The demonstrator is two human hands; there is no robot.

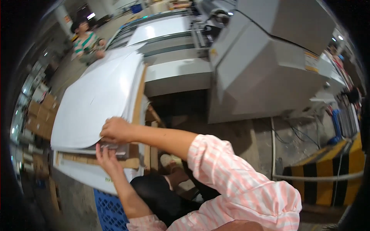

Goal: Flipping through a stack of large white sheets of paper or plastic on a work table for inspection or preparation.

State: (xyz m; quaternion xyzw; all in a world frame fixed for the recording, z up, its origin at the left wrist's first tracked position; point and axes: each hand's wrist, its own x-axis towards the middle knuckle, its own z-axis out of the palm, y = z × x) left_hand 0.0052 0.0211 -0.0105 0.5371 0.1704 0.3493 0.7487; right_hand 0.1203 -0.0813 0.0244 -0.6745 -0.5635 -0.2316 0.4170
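A stack of large white sheets (96, 88) lies on the left, and its near corner curls up off the layers below. At that corner my right hand (116, 130) is closed, with the sheet edge pinched in its fingers. Just below it, my left hand (109, 159) reaches up with fingers stretched out against the edge of the lower sheets (120, 151), which look grey and glossy. Brown board (131, 163) shows beneath the stack. The left fingertips are partly hidden under the raised corner.
Beyond the stack, a conveyor bed carries another white sheet (160, 29). A large grey machine (262, 73) fills the right. A blue plastic crate (110, 208) stands below the stack, a black-and-yellow striped block (327, 169) at lower right. Another person (88, 43) sits at far left.
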